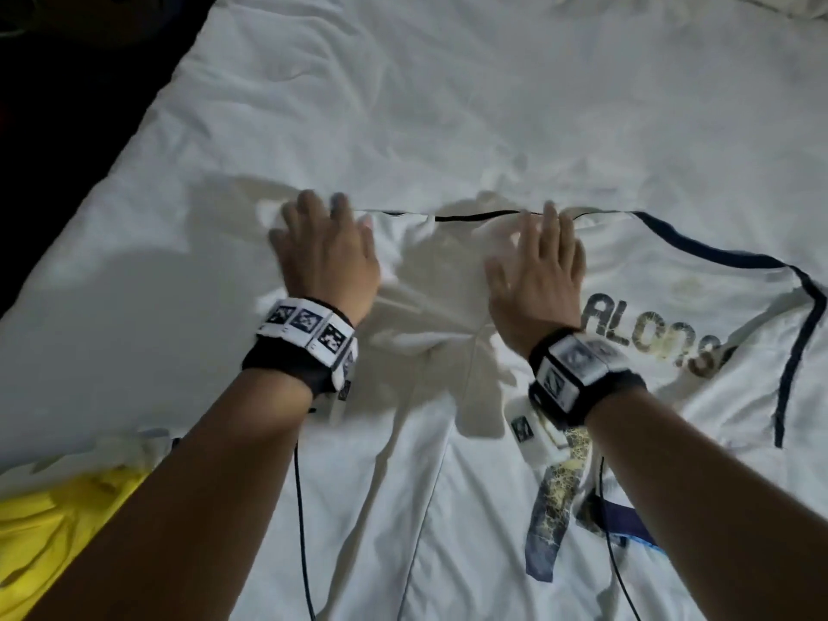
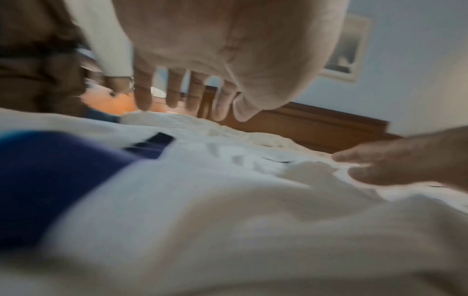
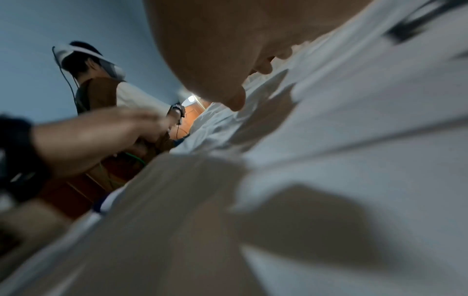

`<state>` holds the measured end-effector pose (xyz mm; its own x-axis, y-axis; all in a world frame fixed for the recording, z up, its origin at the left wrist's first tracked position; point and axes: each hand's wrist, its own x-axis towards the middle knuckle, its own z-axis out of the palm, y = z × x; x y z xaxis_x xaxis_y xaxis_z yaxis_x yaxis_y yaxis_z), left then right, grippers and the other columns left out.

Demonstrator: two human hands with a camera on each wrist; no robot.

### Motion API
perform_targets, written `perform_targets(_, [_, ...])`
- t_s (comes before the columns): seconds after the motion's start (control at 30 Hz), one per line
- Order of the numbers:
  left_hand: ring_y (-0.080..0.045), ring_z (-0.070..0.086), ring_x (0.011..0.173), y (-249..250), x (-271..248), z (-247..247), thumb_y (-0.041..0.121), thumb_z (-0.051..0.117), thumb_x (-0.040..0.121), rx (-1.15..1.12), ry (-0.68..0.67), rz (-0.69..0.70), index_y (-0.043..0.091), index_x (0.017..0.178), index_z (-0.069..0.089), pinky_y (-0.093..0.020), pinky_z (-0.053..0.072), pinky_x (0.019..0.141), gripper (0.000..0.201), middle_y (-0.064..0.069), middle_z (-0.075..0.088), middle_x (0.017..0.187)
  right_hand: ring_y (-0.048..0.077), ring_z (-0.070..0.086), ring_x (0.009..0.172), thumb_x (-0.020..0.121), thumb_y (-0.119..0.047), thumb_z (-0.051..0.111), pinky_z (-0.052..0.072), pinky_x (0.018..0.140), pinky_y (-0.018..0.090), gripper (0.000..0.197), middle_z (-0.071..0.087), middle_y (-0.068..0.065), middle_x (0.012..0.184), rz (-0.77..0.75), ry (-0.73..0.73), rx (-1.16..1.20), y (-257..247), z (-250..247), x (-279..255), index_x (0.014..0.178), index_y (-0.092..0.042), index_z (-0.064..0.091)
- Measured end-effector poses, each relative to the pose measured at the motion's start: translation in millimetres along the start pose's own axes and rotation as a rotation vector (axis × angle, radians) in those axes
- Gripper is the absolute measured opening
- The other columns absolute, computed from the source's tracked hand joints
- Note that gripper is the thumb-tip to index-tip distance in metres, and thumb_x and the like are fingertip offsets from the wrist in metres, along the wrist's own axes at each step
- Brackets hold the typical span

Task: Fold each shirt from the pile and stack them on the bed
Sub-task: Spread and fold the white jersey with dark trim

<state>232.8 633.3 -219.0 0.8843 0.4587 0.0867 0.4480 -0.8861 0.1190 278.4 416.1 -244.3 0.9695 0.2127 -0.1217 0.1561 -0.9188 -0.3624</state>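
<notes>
A white jersey [image 1: 448, 463] with dark navy piping and worn gold lettering lies spread on the white bed [image 1: 403, 105]. My left hand [image 1: 327, 253] rests flat, fingers straight, on the jersey's far edge at its left. My right hand [image 1: 537, 266] lies flat with spread fingers on the same edge, a little to the right, beside the lettering. In the left wrist view my left hand [image 2: 192, 94] hovers with straight fingers over the white jersey [image 2: 228, 200]; the right hand [image 2: 395, 162] shows at right. The right wrist view is blurred: palm [image 3: 215, 60] over the jersey [image 3: 329, 160].
A yellow garment [image 1: 53, 531] lies at the bed's near left edge. Dark floor [image 1: 67, 82] runs along the bed's left side. A wooden headboard [image 2: 316, 128] and a wall picture [image 2: 346, 48] show behind. Another person [image 3: 101, 94] stands beside the bed.
</notes>
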Motion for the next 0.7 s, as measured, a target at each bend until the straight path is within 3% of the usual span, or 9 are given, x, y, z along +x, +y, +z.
perform_targets(0.03, [-0.044, 0.041, 0.135, 13.8, -4.0, -0.5, 0.036, 0.035, 0.101, 0.010, -0.013, 0.172, 0.012, 0.138, 0.050, -0.057, 0.039, 0.101, 0.047, -0.024, 0.043, 0.146, 0.026, -0.016, 0.156, 0.104, -0.044, 0.032, -0.009, 0.126, 0.044, 0.072, -0.013, 0.008, 0.170, 0.014, -0.056, -0.039, 12.1, 0.6, -19.0, 0.163, -0.015, 0.002])
perform_targets(0.1, [-0.040, 0.018, 0.153, 41.1, -9.6, 9.7, 0.037, 0.032, 0.105, -0.002, -0.204, 0.529, 0.024, 0.157, 0.033, -0.060, 0.025, 0.118, 0.053, -0.017, 0.020, 0.167, 0.028, -0.022, 0.154, 0.104, -0.048, 0.025, -0.010, 0.126, 0.048, 0.074, -0.020, 0.010, 0.168, 0.044, -0.141, -0.103, 36.7, 8.5, -52.3, 0.162, -0.015, -0.007])
perform_targets(0.2, [-0.031, -0.003, 0.158, 57.7, -10.6, 35.1, 0.047, 0.026, 0.108, 0.138, -0.458, 0.786, 0.032, 0.163, 0.006, -0.059, 0.004, 0.124, 0.061, -0.004, -0.004, 0.172, 0.028, -0.023, 0.154, 0.105, -0.058, 0.012, -0.007, 0.126, 0.052, 0.072, -0.022, 0.008, 0.168, 0.059, -0.133, -0.142, 61.9, 21.7, -75.1, 0.162, -0.022, -0.013])
perform_targets(0.27, [-0.029, -0.009, 0.158, 52.6, -5.6, 49.5, 0.053, 0.015, 0.106, 0.313, -0.441, 0.718, 0.028, 0.163, -0.006, -0.062, 0.000, 0.123, 0.066, -0.001, -0.011, 0.171, 0.026, -0.027, 0.153, 0.105, -0.060, 0.008, -0.009, 0.125, 0.051, 0.071, -0.027, 0.006, 0.167, 0.036, -0.129, -0.156, 69.1, 27.1, -78.3, 0.160, -0.024, -0.018])
perform_targets(0.37, [-0.034, -0.013, 0.156, 59.8, 6.5, 40.9, 0.051, 0.015, 0.105, 0.354, -0.354, 0.453, 0.019, 0.163, -0.002, -0.069, -0.004, 0.120, 0.068, -0.008, -0.013, 0.171, 0.026, -0.026, 0.153, 0.107, -0.055, 0.010, -0.006, 0.126, 0.053, 0.068, -0.025, 0.007, 0.167, 0.032, -0.107, -0.147, 71.6, 31.1, -78.9, 0.161, -0.023, -0.016])
perform_targets(0.43, [-0.035, -0.014, 0.156, 86.4, 4.2, 36.7, 0.048, 0.021, 0.106, 0.240, -0.323, 0.527, 0.024, 0.163, -0.002, -0.068, -0.005, 0.120, 0.067, -0.009, -0.016, 0.170, 0.025, -0.026, 0.153, 0.107, -0.050, 0.012, -0.004, 0.125, 0.054, 0.067, -0.024, 0.007, 0.167, 0.033, -0.102, -0.132, 73.8, 33.1, -77.9, 0.162, -0.021, -0.013])
perform_targets(0.57, [-0.029, -0.013, 0.157, 120.7, -16.2, 46.5, 0.050, 0.024, 0.108, 0.212, -0.494, 0.927, 0.036, 0.162, -0.003, -0.062, -0.001, 0.124, 0.062, -0.001, -0.014, 0.171, 0.024, -0.025, 0.153, 0.106, -0.043, 0.015, -0.006, 0.125, 0.053, 0.067, -0.023, 0.007, 0.168, 0.027, -0.099, -0.095, 77.0, 35.6, -76.2, 0.162, -0.019, -0.011])
perform_targets(0.63, [-0.028, -0.009, 0.158, 109.5, -3.4, 54.5, 0.052, 0.025, 0.108, 0.320, -0.441, 0.890, 0.035, 0.163, -0.001, -0.062, 0.001, 0.123, 0.063, 0.001, -0.010, 0.172, 0.024, -0.025, 0.153, 0.105, -0.043, 0.018, -0.008, 0.125, 0.052, 0.069, -0.022, 0.008, 0.168, 0.029, -0.100, -0.084, 78.0, 38.5, -74.7, 0.162, -0.018, -0.012])
perform_targets(0.7, [-0.031, -0.008, 0.158, 94.5, 9.1, 49.5, 0.051, 0.026, 0.107, 0.374, -0.394, 0.732, 0.032, 0.163, 0.002, -0.063, -0.001, 0.123, 0.064, -0.003, -0.008, 0.172, 0.024, -0.025, 0.154, 0.104, -0.042, 0.022, -0.009, 0.125, 0.052, 0.071, -0.022, 0.008, 0.168, 0.039, -0.087, -0.080, 79.3, 40.9, -73.7, 0.162, -0.018, -0.011])
